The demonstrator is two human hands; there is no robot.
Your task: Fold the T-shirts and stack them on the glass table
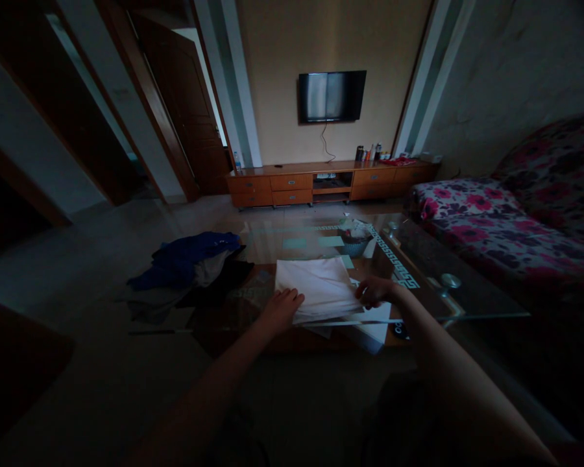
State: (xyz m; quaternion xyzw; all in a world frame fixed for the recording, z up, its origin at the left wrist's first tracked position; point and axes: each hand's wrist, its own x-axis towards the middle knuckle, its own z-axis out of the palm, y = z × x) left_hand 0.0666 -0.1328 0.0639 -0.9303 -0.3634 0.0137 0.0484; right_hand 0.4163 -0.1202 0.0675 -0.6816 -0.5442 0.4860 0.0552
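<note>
A white folded cloth (316, 282), perhaps a garment, lies on the glass coffee table (486, 310) near its front edge. My left hand (283, 307) rests on the cloth's near left corner with its fingers laid over the top. At the right side, my right hand (374, 292) has its fingers curled and pinched on the cloth's edge. Shallow wrinkles run across the near right part of the fabric. To the left sits a loose heap of clothes, with a blue garment (189, 256) on top and a black one (219, 285) beside it.
Beneath the glass a waste basket (355, 246) and white papers (377, 331) show. A flowered sofa (530, 233) stands at the right. Across the room is a wooden TV cabinet (292, 185) with bottles on it, below a wall-mounted television (331, 96). The room is dim.
</note>
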